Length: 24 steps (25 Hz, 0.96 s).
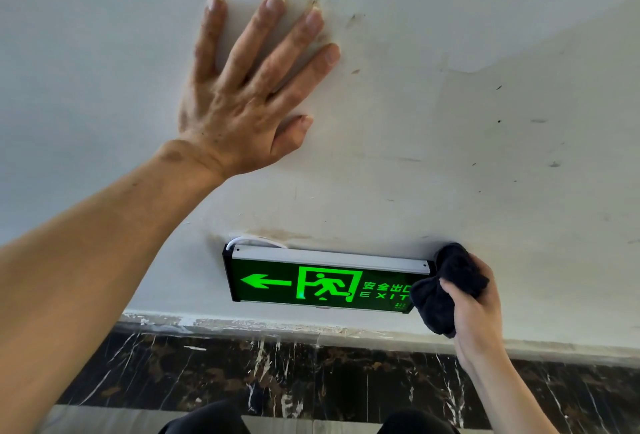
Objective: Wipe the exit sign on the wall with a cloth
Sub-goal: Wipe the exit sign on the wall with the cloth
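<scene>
A lit green exit sign (311, 283) with a left arrow, a running figure and the word EXIT is mounted low on the white wall (450, 156). My right hand (476, 309) grips a bunched dark cloth (440, 295) pressed against the sign's right end, covering that end. My left hand (249, 87) lies flat on the wall above and left of the sign, fingers spread, holding nothing.
A white cable (256, 241) loops out above the sign's top left corner. Brown smudges mark the wall near my left fingers and above the sign. A dark marble skirting (311, 374) runs below, and my dark-trousered knees (207, 419) show at the bottom edge.
</scene>
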Motion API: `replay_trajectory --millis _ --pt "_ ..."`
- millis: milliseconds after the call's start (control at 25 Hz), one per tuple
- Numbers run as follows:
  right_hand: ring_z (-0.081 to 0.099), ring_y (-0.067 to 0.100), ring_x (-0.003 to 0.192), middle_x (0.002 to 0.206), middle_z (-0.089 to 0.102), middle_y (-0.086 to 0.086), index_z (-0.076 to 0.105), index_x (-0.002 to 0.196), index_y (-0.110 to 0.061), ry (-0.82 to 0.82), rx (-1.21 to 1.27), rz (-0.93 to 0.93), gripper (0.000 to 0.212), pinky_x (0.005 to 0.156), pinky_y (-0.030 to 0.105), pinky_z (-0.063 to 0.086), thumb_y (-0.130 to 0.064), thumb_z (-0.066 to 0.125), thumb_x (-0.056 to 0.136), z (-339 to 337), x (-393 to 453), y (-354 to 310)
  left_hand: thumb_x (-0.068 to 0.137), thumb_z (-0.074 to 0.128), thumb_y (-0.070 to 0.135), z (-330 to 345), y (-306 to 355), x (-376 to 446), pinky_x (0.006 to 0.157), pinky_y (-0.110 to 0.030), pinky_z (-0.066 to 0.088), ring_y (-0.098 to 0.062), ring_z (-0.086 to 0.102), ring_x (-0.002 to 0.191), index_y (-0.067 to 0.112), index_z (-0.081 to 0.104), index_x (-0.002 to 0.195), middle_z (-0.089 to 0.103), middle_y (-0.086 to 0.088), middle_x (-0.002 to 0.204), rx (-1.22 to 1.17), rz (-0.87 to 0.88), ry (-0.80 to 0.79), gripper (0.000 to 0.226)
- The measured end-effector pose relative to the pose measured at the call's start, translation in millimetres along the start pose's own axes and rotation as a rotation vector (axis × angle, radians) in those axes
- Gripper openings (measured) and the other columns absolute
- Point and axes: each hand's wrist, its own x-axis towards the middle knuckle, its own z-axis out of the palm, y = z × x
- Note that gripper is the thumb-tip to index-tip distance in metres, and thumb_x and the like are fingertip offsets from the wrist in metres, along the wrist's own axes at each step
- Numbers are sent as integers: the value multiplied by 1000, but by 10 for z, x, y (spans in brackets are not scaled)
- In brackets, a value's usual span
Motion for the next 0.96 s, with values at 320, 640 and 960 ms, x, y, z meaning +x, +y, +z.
replay_trajectory --millis 320,640,960 --pt "60 6 88 94 65 -16 56 91 -56 -18 -188 9 57 69 27 45 0 54 87 64 19 335 98 45 45 -33 -19 -51 100 -71 31 -38 31 134 22 27 156 26 -8 153 -28 -24 -34 64" --pt "68 14 75 87 70 -7 56 89 -44 -78 -261 159 45 50 25 50 -1 41 90 68 22 748 101 40 40 -150 30 -12 89 -64 42 -32 29 117 22 23 149 20 -9 140 -101 -88 -149 54" --pt "60 21 89 95 63 -2 54 89 -44 -71 -332 216 48 75 40 50 3 46 88 104 51 1021 101 41 38 -149 12 -4 91 -66 41 -34 32 118 17 27 149 22 -11 141 -91 -63 -120 54"
